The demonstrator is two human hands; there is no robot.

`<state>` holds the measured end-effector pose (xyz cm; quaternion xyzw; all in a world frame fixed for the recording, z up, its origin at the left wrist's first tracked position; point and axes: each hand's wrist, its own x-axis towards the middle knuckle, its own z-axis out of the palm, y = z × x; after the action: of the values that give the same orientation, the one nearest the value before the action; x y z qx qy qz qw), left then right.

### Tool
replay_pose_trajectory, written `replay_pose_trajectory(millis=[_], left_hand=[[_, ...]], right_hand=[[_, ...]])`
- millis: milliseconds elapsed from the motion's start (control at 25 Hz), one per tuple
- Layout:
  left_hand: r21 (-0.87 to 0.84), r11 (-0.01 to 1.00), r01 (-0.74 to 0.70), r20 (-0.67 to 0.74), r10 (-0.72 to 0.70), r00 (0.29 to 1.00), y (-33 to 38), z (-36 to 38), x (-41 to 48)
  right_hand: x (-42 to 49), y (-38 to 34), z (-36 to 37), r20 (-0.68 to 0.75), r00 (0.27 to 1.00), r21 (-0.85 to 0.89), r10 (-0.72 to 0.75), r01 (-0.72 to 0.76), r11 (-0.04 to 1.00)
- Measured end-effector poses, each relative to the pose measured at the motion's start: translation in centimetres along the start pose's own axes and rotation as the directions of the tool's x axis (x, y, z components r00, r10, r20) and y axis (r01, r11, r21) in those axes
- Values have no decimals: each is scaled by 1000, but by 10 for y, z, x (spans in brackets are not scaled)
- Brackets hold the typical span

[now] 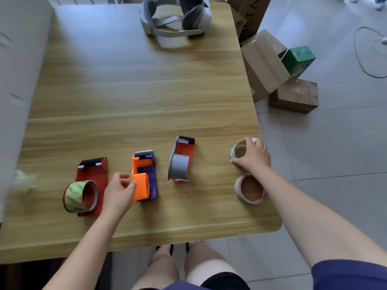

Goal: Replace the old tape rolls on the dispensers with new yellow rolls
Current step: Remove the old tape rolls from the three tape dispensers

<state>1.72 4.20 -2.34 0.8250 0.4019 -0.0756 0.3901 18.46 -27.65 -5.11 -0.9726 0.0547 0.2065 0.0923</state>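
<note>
We looked down on a light wooden table (136,91) with three tape dispensers lying in a row toward its near edge. At the left lay a red dispenser with a black roller (94,172), and a green-patterned tape roll with a cardboard core (74,196) stood on edge at its near end. In the middle lay an orange and purple plastic dispenser (144,163). The left hand (119,193) was beside it with its fingers curled, one fingertip against the dispenser's orange hub (142,187). We could not tell whether the hand gripped the hub or only touched it. Further right lay a red dispenser with a grey wheel (184,148), tilted slightly and apart from both hands.

Near the table's right edge the right hand (254,156) grasped a pale tape roll with green print (232,152), fingers draped over its top and thumb on the near side. Just nearer to us a tan tape roll (247,200) lay flat on the table, close to the right forearm.

At the far end sat a white and grey headset (176,19). On the tiled floor to the right were brown cardboard boxes (266,61) and a green box (298,58).
</note>
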Motion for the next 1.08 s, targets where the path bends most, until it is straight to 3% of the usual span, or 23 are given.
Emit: replay_pose_trajectory(millis=[200, 320, 440, 560, 640, 800, 920, 1080], left_hand=[[-23, 998, -54, -28, 53, 998, 9, -13, 2], [-122, 992, -42, -42, 37, 998, 6, -35, 3], [-364, 931, 13, -17, -21, 1000, 5, -55, 3], [-498, 867, 1, -40, -24, 999, 11, -82, -2], [-517, 856, -23, -55, -6, 998, 11, -102, -4], [-431, 896, -109, -76, 84, 994, 0, -151, 11], [-323, 925, -200, -75, 186, 980, -5, -202, 30], [-323, 907, -271, -78, 260, 962, -14, -267, 51]], right_hand=[[-4, -2, -10, 6, 1000, -114, -24, 25, 993], [-7, -19, -31, -109, 993, -114, -49, 37, 993], [-12, -53, -55, -126, 989, 183, -83, 105, 977], [-28, -101, -73, -59, 982, 484, -177, 183, 856], [-42, -132, -81, -49, 963, 578, -266, 244, 779], [-76, -186, -95, -59, 906, 524, -419, 385, 759], [-106, -230, -103, -99, 884, 514, -458, 439, 737], [-149, -278, -97, -114, 895, 574, -431, 413, 707]])
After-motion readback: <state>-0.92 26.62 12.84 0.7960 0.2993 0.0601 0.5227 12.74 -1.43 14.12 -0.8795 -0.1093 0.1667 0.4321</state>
